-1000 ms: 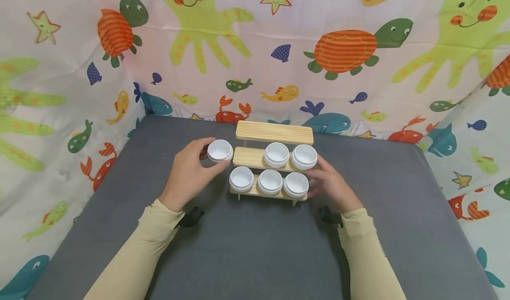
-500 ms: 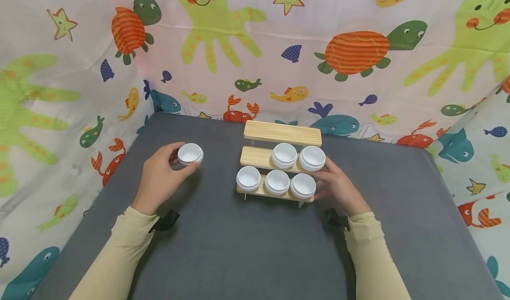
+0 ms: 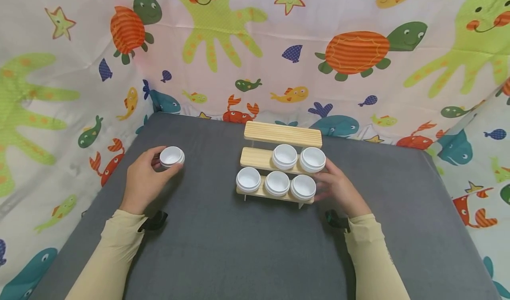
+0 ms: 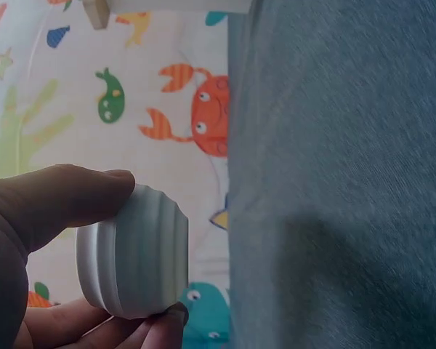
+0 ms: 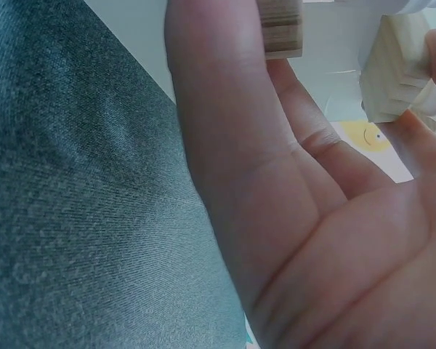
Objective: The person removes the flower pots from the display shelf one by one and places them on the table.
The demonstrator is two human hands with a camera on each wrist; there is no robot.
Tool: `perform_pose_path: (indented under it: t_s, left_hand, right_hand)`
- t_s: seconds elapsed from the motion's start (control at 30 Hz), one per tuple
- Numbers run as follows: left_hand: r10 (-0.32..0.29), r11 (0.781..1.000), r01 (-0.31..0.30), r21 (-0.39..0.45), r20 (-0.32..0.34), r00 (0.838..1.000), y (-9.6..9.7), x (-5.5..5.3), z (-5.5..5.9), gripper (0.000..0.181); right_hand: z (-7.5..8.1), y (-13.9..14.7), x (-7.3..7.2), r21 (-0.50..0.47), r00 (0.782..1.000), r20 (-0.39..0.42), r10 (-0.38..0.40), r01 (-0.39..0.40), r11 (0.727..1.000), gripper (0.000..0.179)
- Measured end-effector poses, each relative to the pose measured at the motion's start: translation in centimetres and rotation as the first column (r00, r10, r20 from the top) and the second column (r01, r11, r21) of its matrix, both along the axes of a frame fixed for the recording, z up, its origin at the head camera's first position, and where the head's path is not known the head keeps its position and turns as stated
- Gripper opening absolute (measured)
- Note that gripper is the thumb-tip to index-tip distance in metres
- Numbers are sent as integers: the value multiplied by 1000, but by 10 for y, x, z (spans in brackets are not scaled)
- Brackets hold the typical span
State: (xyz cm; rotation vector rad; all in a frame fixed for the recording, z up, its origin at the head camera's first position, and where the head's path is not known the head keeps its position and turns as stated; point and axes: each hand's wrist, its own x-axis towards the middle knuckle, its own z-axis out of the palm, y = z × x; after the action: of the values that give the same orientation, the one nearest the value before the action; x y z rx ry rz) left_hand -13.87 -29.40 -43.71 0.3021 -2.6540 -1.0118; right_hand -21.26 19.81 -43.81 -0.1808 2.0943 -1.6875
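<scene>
Your left hand point(image 3: 139, 180) pinches a smooth white bowl point(image 3: 172, 157) between thumb and fingers, its round mouth facing up and its wall stepped in rings; it hangs above the table, well left of the wooden rack point(image 3: 283, 134). Your right hand point(image 3: 341, 189) has its fingers against the rack's right end, about the lower and middle planks; you cannot tell whether they grip it. The rack is three pale, straight-grained planks, rising like steps. Five matching bowls point(image 3: 277, 183) sit on it upright, three along its lowest plank and two toward the right of its middle one. Beneath the rack spreads the table point(image 3: 239, 251), matte dark grey with a fine woven texture. Behind the rack hangs creased white cloth point(image 3: 287, 65) printed with sea creatures.
</scene>
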Motion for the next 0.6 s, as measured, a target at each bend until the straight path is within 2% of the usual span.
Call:
perform_pose_path:
  t_s: [0.23, 0.6]
  left_hand:
    - [35, 999, -36, 22, 65, 997, -12, -3, -7, 78]
    - [53, 998, -57, 27, 104, 993, -23, -4, -11, 78]
  right_hand:
    - [1, -1, 0, 16, 1000, 2, 3, -3, 1000, 70]
    - [0, 0, -3, 0, 1000, 10, 7, -7, 1000, 70]
